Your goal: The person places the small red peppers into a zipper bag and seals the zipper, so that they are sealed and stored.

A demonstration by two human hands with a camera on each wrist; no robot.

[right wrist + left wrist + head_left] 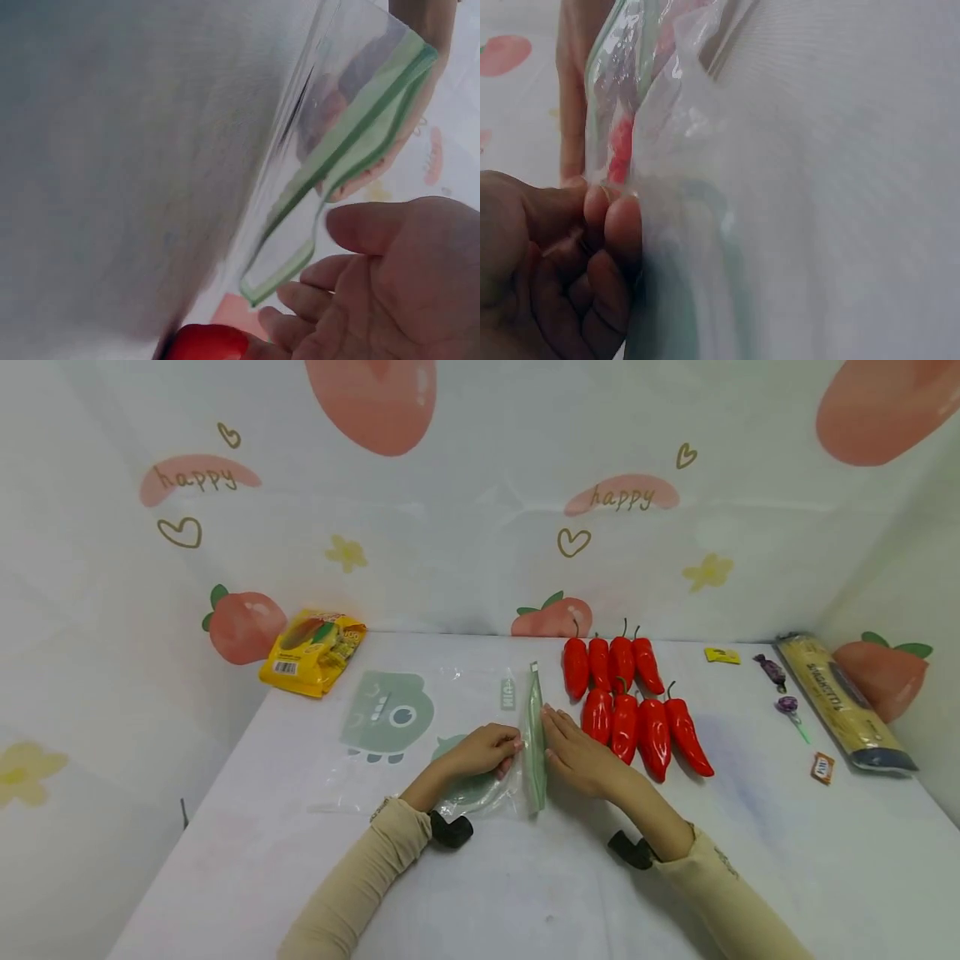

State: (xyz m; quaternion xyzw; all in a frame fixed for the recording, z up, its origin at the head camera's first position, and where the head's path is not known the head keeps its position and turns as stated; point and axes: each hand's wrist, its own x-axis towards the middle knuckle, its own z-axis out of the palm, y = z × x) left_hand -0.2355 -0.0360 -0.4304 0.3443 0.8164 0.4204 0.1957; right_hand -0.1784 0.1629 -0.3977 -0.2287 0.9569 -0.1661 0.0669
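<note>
A clear zip bag [476, 693] with green dinosaur prints lies on the table, its green-edged mouth [535, 743] facing right. My left hand [483, 750] pinches the film near that mouth between thumb and fingertips, the other fingers curled, as the left wrist view shows. On the mouth's other side is my right hand [577, 752], fingers extended, thumb tip [352, 225] right at the green edge. In the right wrist view the two green-edged sides [352, 127] stand apart. Several red peppers [622, 727] lie in two rows just beyond my right hand.
A yellow snack packet [313, 652] sits at the back left. Toward the right lie a yellow sachet [722, 656], a dark wrapped candy [771, 672], a purple lollipop [787, 704], an orange-brown packet [822, 768] and a long pack of spaghetti [843, 702]. A printed cloth wall [465, 552] stands behind.
</note>
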